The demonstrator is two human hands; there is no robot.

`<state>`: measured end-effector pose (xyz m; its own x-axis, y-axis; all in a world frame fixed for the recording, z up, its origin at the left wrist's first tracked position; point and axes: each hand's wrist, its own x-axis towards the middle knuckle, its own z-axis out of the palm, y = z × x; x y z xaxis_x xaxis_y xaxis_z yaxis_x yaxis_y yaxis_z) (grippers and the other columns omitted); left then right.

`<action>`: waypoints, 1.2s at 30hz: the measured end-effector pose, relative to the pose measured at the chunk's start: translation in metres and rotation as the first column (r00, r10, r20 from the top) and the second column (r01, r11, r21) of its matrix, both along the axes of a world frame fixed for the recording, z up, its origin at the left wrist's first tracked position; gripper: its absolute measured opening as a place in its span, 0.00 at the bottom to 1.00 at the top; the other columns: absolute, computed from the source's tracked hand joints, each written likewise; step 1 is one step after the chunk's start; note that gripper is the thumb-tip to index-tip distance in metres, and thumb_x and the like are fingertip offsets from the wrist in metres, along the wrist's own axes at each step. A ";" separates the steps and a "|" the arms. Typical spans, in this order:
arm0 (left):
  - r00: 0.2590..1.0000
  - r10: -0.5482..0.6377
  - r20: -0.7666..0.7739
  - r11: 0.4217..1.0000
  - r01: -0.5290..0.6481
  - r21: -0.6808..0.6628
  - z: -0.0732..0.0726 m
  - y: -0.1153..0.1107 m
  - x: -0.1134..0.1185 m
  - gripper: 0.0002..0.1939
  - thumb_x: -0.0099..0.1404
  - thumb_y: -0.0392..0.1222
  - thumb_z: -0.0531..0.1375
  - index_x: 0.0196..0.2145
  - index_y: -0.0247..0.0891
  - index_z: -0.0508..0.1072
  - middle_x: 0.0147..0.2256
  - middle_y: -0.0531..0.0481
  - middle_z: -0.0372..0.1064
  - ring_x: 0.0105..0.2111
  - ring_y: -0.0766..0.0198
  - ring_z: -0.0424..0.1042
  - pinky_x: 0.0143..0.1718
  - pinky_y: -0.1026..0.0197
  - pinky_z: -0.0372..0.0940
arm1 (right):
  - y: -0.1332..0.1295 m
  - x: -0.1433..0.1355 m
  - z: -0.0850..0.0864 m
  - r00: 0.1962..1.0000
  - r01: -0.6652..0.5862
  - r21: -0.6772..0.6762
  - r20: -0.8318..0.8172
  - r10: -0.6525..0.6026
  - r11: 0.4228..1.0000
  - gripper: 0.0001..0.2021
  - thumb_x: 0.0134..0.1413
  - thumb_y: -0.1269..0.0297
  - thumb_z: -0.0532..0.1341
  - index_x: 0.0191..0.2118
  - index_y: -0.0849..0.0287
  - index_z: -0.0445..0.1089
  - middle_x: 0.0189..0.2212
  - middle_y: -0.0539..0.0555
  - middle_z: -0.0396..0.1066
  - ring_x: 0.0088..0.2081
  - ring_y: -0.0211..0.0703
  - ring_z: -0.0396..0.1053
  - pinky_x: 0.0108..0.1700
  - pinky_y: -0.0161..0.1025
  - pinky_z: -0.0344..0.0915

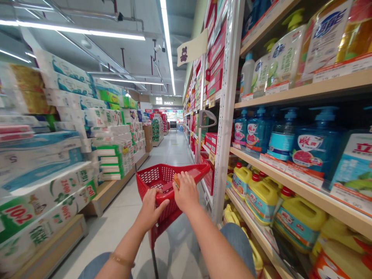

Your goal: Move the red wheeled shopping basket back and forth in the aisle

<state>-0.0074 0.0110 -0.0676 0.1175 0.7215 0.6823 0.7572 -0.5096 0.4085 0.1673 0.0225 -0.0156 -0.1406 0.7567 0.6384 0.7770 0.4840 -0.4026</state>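
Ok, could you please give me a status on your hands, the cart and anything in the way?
Left hand and right hand gripping red cart. Shelf close on the right, paper packs left. Floor ahead looks open.

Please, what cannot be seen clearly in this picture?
- Head view: orange thing at the right hand, mostly covered by it.
- Head view: foot of the cart's leg, cut off by the bottom edge.
- Head view: small print on price labels, blurred.
- Head view: far goods, too small.
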 end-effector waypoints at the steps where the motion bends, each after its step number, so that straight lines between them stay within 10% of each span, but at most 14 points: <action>1: 1.000 0.010 -0.006 1.000 -0.010 0.002 -0.003 0.003 0.004 0.16 0.63 0.53 0.55 0.41 0.39 0.64 0.40 0.45 0.67 0.42 0.54 0.67 0.47 0.48 0.63 | -0.006 -0.007 -0.002 1.000 -0.027 0.012 0.010 0.027 1.000 0.22 0.64 0.58 0.51 0.59 0.64 0.64 0.60 0.60 0.61 0.64 0.49 0.52 0.66 0.49 0.42; 6: 0.998 0.022 -0.060 1.000 -0.022 -0.003 -0.009 0.012 0.010 0.16 0.64 0.47 0.51 0.47 0.39 0.64 0.45 0.42 0.67 0.48 0.50 0.65 0.52 0.43 0.58 | -0.026 -0.014 -0.005 0.986 -0.163 0.042 0.049 0.161 0.986 0.22 0.63 0.57 0.52 0.58 0.61 0.65 0.59 0.57 0.63 0.62 0.47 0.55 0.66 0.47 0.44; 16: 0.999 0.003 -0.053 0.993 -0.010 -0.120 -0.008 0.022 0.010 0.19 0.63 0.54 0.54 0.48 0.43 0.66 0.47 0.46 0.67 0.51 0.52 0.64 0.55 0.44 0.55 | -0.007 0.004 -0.004 0.996 0.086 -0.028 0.029 -0.085 0.996 0.23 0.63 0.59 0.51 0.59 0.66 0.63 0.61 0.63 0.60 0.64 0.52 0.51 0.65 0.51 0.43; 27: 0.995 0.026 -0.101 0.983 -0.044 -0.176 -0.011 0.035 0.010 0.21 0.62 0.54 0.55 0.50 0.44 0.65 0.49 0.47 0.68 0.51 0.53 0.64 0.55 0.46 0.53 | -0.005 0.026 0.001 0.997 0.026 0.006 0.072 -0.026 1.000 0.20 0.64 0.58 0.49 0.55 0.61 0.67 0.55 0.58 0.67 0.60 0.48 0.58 0.63 0.47 0.49; 36: 0.978 0.056 -0.203 0.977 -0.095 -0.189 -0.013 0.042 0.036 0.17 0.66 0.43 0.52 0.51 0.42 0.65 0.49 0.43 0.67 0.51 0.54 0.63 0.53 0.50 0.53 | -0.011 -0.008 -0.014 0.971 0.031 0.037 0.234 -0.038 0.999 0.25 0.56 0.61 0.58 0.57 0.71 0.64 0.55 0.66 0.65 0.60 0.55 0.56 0.65 0.49 0.40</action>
<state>0.0282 0.0530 -0.0809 0.1741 0.8509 0.4957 0.8654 -0.3724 0.3352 0.1590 0.0111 -0.0292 -0.2636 0.7428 0.6154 0.8643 0.4652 -0.1912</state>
